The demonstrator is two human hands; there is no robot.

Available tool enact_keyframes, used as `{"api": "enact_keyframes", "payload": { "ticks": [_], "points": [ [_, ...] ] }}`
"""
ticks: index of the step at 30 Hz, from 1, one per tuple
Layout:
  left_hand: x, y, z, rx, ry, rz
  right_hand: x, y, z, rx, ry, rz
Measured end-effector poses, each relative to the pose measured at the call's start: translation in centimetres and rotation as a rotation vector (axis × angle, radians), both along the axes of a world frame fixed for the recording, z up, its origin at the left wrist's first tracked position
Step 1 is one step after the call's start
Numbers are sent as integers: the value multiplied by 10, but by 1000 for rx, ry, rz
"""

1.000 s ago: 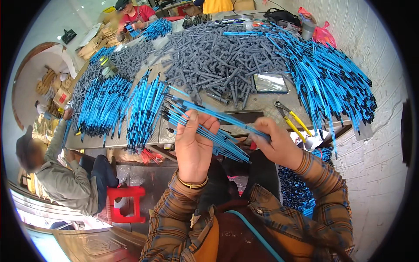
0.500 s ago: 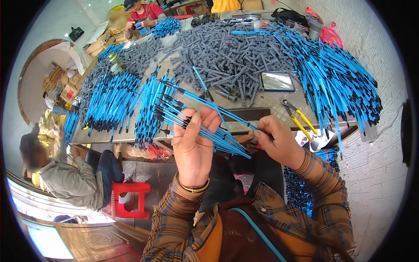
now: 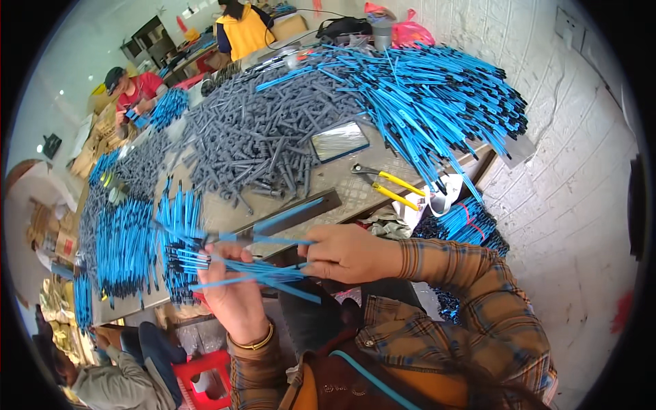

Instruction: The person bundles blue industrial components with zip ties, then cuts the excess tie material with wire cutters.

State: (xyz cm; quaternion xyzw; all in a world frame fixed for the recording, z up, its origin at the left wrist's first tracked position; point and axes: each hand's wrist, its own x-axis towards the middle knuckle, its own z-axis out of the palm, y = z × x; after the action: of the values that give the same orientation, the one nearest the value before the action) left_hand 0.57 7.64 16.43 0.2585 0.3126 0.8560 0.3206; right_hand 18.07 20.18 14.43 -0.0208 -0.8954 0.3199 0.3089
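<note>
In front of me my left hand point(image 3: 234, 297) is closed around a loose bunch of thin blue rods point(image 3: 263, 270), some with black ends. My right hand point(image 3: 353, 253) is pinched at the right end of a blue rod point(image 3: 280, 239) above the bunch; its fingertips are partly hidden. The rods fan out in different directions, and some are smeared by motion. Just beyond my left hand, a standing row of blue rods with black tips point(image 3: 181, 215) lines the table's front. A wider stack of blue rods point(image 3: 126, 242) lies left of it.
Grey ribbed plastic plugs point(image 3: 253, 130) heap up mid-table. At the right spreads a big pile of blue rods point(image 3: 437, 102). Yellow-handled pliers point(image 3: 393, 188) and a film-wrapped flat box point(image 3: 339, 142) lie nearer. A person sits by a red stool point(image 3: 205, 383); others work at the back.
The view has swung right, so the table contents sit further left. My left fingers, spread upward before, now curl round the bunch. The held rods have turned flatter, and some now cross.
</note>
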Motion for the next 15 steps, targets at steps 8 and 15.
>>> {"api": "enact_keyframes", "payload": {
  "ticks": [8, 15],
  "points": [
    [24, 23, 6, -76, 27, 62, 13, 3, -15, 111, 88, 0],
    [35, 50, -5, -80, -63, 81, 47, 18, -44, -16, 8, -85]
  ]
}}
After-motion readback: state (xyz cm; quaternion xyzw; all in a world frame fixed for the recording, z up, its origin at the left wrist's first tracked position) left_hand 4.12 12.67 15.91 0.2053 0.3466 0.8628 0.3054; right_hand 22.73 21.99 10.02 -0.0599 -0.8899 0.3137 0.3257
